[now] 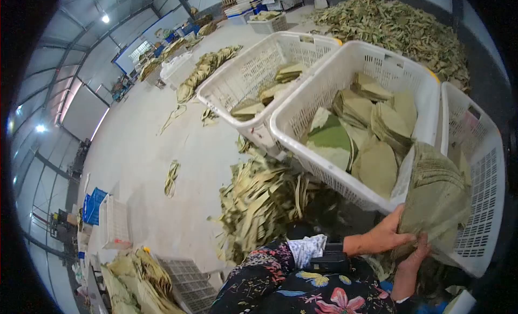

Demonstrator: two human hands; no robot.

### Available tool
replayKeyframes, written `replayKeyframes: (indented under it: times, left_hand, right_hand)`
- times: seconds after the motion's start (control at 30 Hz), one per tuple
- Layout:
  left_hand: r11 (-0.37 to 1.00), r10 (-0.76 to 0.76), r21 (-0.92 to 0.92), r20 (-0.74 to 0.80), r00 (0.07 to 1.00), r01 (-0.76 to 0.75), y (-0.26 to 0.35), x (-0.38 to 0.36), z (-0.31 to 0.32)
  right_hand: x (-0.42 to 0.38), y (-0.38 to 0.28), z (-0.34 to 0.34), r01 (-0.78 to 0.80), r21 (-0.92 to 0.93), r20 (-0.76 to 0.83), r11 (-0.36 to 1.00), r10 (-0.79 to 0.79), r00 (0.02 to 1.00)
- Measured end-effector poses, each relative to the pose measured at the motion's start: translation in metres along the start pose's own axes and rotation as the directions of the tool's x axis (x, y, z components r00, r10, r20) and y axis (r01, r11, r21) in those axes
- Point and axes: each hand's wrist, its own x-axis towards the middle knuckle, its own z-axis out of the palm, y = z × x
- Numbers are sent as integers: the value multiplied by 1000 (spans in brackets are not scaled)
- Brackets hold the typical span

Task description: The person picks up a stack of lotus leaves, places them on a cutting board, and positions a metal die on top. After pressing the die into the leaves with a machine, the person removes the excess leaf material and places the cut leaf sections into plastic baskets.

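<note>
Leaf stack (438,203), one: lies 1 o'clock from our fingers, long axis roughly 7-to-1; left hand (386,234), right hand (414,261) both pinching lower end, neither nearer.

Bright lamps (105,18) shine over pale walls (101,60) and grey floor (145,152).

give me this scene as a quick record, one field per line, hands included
hands: left hand and right hand both gripping a leaf stack
leaf stack: flat leaves, layered edges showing
middle crate: white, slotted, with leaf bundles inside
neighbours: left crate and right crate, both white
floor: loose leaf heap beside the crates
background: larger leaf pile beyond them
</note>
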Motion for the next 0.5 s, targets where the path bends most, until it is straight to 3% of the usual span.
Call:
replayKeyframes:
  times: [0.1, 0.17, 0.23, 0.27, 0.3, 0.37, 0.43, 0.5]
  left_hand:
    - [997, -29, -68, 4, 1000, 29, 15, 11, -45]
    - [999, -29, -30, -82, 996, 26, 25, 9, -94]
    - [958, -81, -286, -195, 977, 22, 26, 6, -153]
    - [966, -63, -258, -328, 943, -25, 48, 5, -181]
    - [983, -88, -182, -406, 910, 14, 64, 4, -219]
    - [989, -40, -140, -560, 828, -47, 96, 2, -285]
    - [989, -64, -143, -606, 793, -30, 133, -2, -352]
    - [993, -115, -82, -612, 782, 82, 163, -2, -417]
  right_hand:
    - [9, 17, 64, 179, -100, -33, 979, -184, 982]
    - [15, 40, 117, 155, -127, -101, 980, -169, 980]
    - [28, 73, 161, 62, -33, 96, 998, -59, 994]
    - [28, 90, 201, 22, 86, 147, 996, -34, 988]
    - [28, 107, 239, 17, 68, 149, 998, -27, 989]
    - [28, 138, 306, -53, 63, 301, 997, 31, 953]
    - [48, 166, 358, -130, -4, 376, 992, 122, 919]
    - [61, 180, 407, -205, -76, 431, 976, 218, 876]
